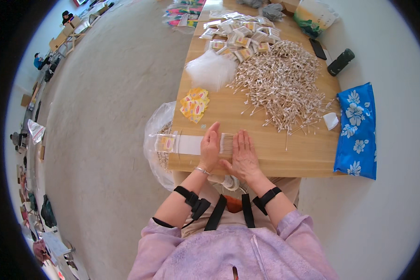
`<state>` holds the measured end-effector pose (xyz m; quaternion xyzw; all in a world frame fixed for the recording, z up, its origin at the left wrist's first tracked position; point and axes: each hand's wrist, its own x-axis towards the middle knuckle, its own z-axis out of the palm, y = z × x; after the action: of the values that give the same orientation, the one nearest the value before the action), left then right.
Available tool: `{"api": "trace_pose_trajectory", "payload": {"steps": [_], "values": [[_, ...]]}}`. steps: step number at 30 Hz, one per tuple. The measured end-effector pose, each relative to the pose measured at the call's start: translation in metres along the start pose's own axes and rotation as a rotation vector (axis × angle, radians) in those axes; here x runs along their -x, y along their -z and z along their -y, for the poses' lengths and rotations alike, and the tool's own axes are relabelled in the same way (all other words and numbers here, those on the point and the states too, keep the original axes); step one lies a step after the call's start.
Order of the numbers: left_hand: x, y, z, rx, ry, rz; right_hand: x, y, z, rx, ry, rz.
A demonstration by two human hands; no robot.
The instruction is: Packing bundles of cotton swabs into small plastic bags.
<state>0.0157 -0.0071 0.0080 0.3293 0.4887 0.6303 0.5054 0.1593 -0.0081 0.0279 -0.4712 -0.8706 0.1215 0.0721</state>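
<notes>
A flat row of cotton swabs lies on the table between my two hands. To its left, my left hand stands on edge, fingers straight, beside the swab row and the end of a white strip. My right hand rests flat along the right side of the row, fingers stretched out and thumb pointing toward the left hand. At the left table edge, the strip's far end meets a clear packet with a yellow label.
Loose cotton swabs are heaped beyond my hands, with filled packets behind. Clear bags and yellow cards lie at left. A plastic sack hangs by the table edge. A blue floral pouch sits right, near a black bottle.
</notes>
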Motion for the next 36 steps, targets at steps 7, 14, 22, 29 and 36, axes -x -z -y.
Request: {"api": "trace_pose_trajectory", "payload": {"steps": [7, 14, 22, 29, 36], "values": [[0.057, 0.020, -0.035, -1.287, -0.410, 0.402, 0.000, -0.005, -0.007, 0.066, 0.005, -0.019], [0.069, 0.005, -0.040, -1.358, -0.285, 0.445, 0.000, -0.020, -0.011, 0.127, 0.033, -0.069], [0.067, 0.010, -0.035, -1.358, -0.321, 0.480, -0.001, -0.016, -0.009, 0.079, 0.016, -0.049], [0.064, 0.004, -0.034, -1.327, -0.308, 0.410, 0.000, -0.016, -0.011, 0.091, 0.028, -0.064], [0.063, 0.008, -0.033, -1.380, -0.333, 0.465, 0.000, -0.017, -0.010, 0.100, 0.021, -0.045]]}}
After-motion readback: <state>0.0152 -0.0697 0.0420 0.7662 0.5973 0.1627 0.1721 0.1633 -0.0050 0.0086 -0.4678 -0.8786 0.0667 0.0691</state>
